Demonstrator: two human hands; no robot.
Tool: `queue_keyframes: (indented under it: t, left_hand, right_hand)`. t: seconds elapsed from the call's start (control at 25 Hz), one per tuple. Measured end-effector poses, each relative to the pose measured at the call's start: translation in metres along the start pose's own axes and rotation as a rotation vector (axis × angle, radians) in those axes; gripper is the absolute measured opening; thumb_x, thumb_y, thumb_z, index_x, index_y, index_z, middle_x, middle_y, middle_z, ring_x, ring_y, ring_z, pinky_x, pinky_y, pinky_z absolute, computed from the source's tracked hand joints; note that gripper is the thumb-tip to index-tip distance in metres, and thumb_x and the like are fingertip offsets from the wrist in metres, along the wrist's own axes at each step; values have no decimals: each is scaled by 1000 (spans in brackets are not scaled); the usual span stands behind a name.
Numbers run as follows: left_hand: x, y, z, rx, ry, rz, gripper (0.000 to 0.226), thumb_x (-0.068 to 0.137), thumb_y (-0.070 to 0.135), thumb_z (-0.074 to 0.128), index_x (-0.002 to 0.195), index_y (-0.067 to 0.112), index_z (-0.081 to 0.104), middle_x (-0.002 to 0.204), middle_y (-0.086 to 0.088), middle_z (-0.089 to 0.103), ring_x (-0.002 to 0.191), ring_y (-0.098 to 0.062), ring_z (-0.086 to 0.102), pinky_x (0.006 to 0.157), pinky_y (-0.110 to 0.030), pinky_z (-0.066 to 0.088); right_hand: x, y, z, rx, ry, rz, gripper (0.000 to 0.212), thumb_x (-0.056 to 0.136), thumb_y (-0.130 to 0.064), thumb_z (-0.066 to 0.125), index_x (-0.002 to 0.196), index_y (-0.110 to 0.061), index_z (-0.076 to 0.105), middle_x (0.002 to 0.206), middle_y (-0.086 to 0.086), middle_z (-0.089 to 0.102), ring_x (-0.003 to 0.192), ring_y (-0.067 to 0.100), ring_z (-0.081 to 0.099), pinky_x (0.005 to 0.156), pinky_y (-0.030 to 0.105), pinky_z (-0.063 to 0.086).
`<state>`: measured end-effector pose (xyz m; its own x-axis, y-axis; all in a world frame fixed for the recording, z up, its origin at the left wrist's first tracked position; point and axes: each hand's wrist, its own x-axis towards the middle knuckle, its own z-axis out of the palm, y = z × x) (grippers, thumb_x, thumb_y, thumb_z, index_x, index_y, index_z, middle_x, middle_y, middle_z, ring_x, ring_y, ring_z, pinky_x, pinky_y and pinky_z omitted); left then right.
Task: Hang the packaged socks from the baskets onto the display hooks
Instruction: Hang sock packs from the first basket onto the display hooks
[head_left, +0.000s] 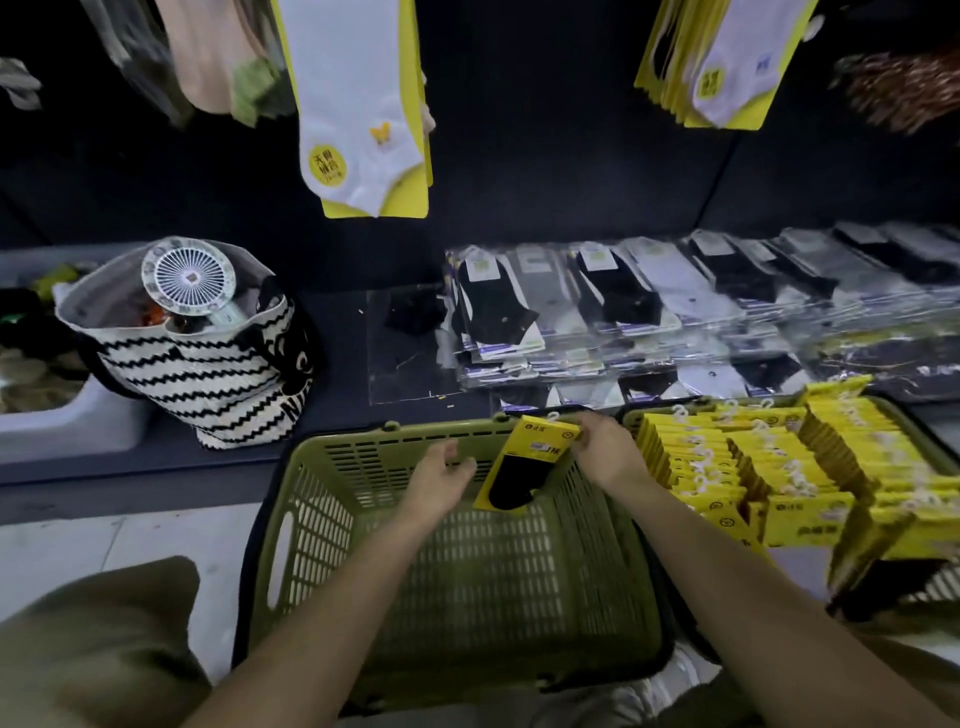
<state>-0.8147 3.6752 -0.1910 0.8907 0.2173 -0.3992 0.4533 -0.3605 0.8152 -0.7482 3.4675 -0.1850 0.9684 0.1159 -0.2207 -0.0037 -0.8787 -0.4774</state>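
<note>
A yellow-carded pack of black socks is pinched at its top by the right hand over the green basket. The left hand is held beside the pack, fingers relaxed, holding nothing. More yellow sock packs are stacked in the basket to the right.

dim, dark backdrop | wide-angle edge bending | top corners blurred

Open inside the green basket down to its slatted floor, save near the far wall, crossed by the sock pack pinched in the right hand. Hemmed right by the second basket crammed with yellow packs, far left by a striped bag, beyond by stacked clear-wrapped socks. Overhead, bare dark panel between the hanging white-sock pack and the yellow-carded bunch.
</note>
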Motion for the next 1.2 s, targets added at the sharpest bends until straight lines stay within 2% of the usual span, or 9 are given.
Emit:
queue_keyframes:
  t: [0.16,0.32,0.48,0.56,0.68,0.8,0.92,1.04,1.2]
  left_hand:
    - [13,6,4,-20,3,-17,46,94,21,53,136,7,42,138,-10,48,126,-22,46,101,-27,35]
    - [23,15,0,12,1,-6,43,93,22,55,132,7,46,135,-10,51,123,-20,48,94,-21,35]
    - [28,32,-7,30,-19,50,51,88,17,62,134,8,43,135,-6,50,124,-19,48,102,-26,38]
    - [24,44,-12,39,-26,93,47,85,17,66,128,13,48,120,-1,57,115,-18,53,92,-18,42]
    - [13,69,-30,-36,69,185,14,87,14,63,99,15,57,86,6,62,90,-20,62,66,-10,43]
    - [-1,100,-65,-137,175,288,13,89,11,59,103,11,59,89,3,63,79,-10,60,62,-13,45]
    - [-14,142,-102,-283,206,399,12,90,11,58,101,17,58,94,4,66,81,-4,61,67,-12,49]
    - [-26,188,-137,-422,262,543,20,89,9,60,106,16,55,104,-4,67,91,-12,64,79,-24,53]
    - [-42,239,-181,-442,369,727,28,87,11,62,109,24,49,105,5,60,88,-4,60,73,-14,49]
  right_hand:
    - [30,-5,13,41,-52,-5,38,93,-14,53,131,-14,50,128,12,56,106,30,58,86,40,50]
    - [44,-14,15,-12,-23,-77,7,92,-13,51,87,-16,56,93,7,57,91,30,60,70,34,47]
    - [48,-45,-6,44,-83,-266,9,94,-20,54,90,-16,61,87,-2,65,85,21,60,72,35,49]
    - [43,-67,-22,153,-89,-355,7,91,-19,58,84,-20,61,75,-13,60,76,10,59,69,29,47]
    - [33,-98,-53,364,-44,-396,14,86,-17,65,77,-27,60,70,-16,61,67,-5,56,63,14,41]
    - [18,-114,-82,581,-44,-381,13,82,-19,70,91,-23,61,82,-13,66,76,-4,60,68,11,46]
    - [4,-137,-100,715,-55,-396,9,84,-15,67,87,-20,61,84,-5,70,71,-3,63,70,20,51]
    - [5,-183,-139,900,99,-470,11,90,-7,58,82,-15,60,80,7,71,67,7,65,69,28,52]
    - [11,-249,-209,1067,255,-556,14,92,-9,56,81,-15,62,70,-3,70,63,7,65,58,20,52]
